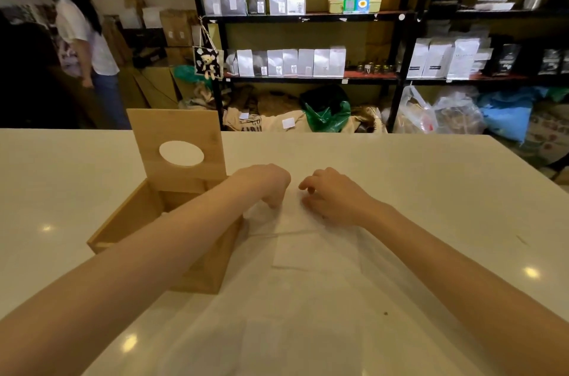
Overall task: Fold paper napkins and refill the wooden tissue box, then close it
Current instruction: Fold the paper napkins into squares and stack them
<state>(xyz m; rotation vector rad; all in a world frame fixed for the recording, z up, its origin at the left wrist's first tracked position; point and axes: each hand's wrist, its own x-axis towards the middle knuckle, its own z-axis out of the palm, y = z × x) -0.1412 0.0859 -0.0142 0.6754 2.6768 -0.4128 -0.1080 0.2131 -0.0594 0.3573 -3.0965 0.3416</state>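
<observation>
Because the thin white paper napkin (295, 221) lies nearly the same colour as the pale glossy countertop (431, 191), its edges are hard to trace, and that is where the trouble could start. It sits flat beneath and just ahead of both hands, with a faint crease line running across it near the wrists. The left hand (268, 183) is curled, its fingertips pressing down on the napkin's left part; the right hand (332, 195) is also curled with fingertips on the sheet, though whether either pinches an edge or only pins it I cannot tell (the fingers hide the contact).

A fold made on edges this hard to see would likely come out skewed, and tissue this thin could tear or bunch if the fingertips drag rather than lift.

Under the left forearm stands the open rectangular light-wood tissue box (212, 264), its lid with an oval opening (178, 144) propped upright beyond the left hand. A sweep of that forearm might knock the lid shut or shove the box. The forearm covers much of the box's interior, so how full it is stays unseen. More translucent sheeting nearer the body is blurred.
</observation>
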